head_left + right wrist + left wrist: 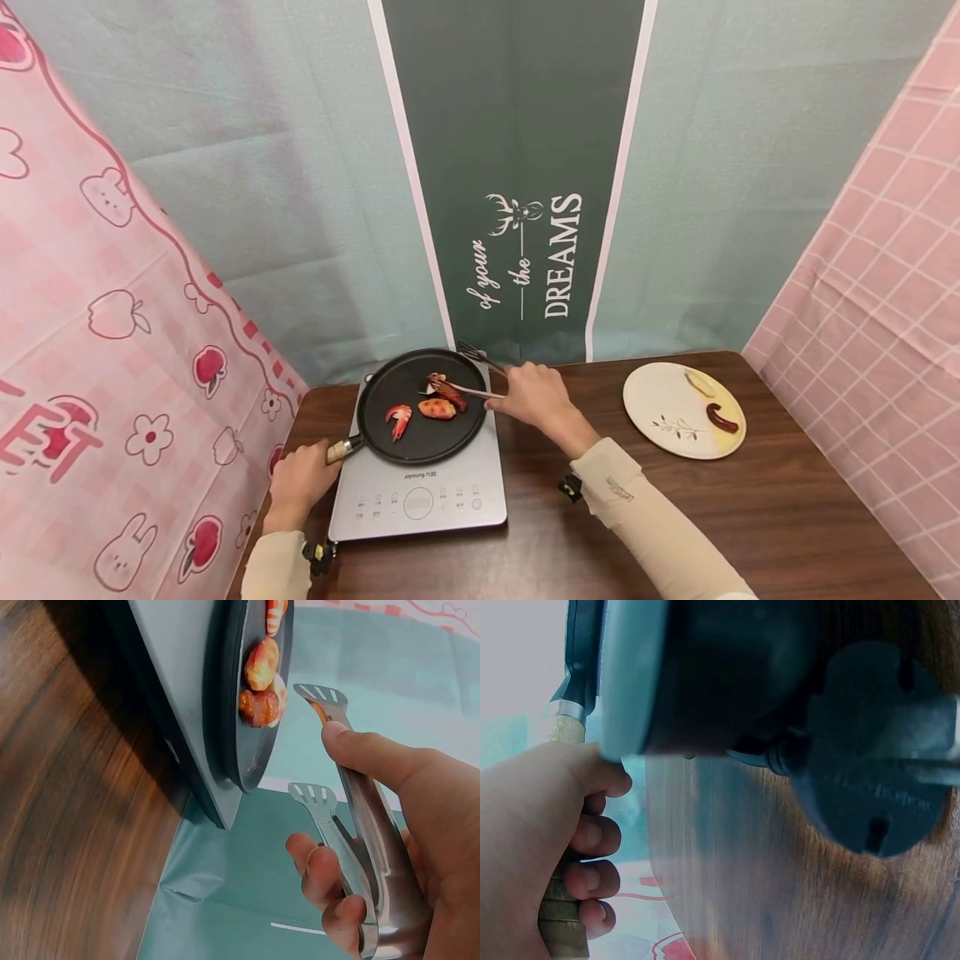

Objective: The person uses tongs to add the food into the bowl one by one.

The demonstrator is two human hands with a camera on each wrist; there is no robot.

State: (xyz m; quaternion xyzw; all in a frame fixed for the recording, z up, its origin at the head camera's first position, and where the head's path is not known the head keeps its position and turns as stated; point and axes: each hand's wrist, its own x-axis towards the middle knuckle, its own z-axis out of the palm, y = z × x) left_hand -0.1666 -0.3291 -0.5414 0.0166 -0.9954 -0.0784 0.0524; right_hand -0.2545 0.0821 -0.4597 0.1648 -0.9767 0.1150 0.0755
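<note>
your right sleeve (667, 525) sits behind right fingers (324, 870) gripping parted tongs (367, 825); best straddle the meat (455, 402) left of them, left fingers (596, 836) curled firmly round the pan handle (341, 451).

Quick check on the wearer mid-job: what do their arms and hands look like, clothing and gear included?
Both arms wear long, plain cream sleeves, the left sleeve and the right sleeve. The right has a small dark print near the cuff, too small to read. A small black device sits at each wrist. The left hand and right hand are ungloved.
</note>
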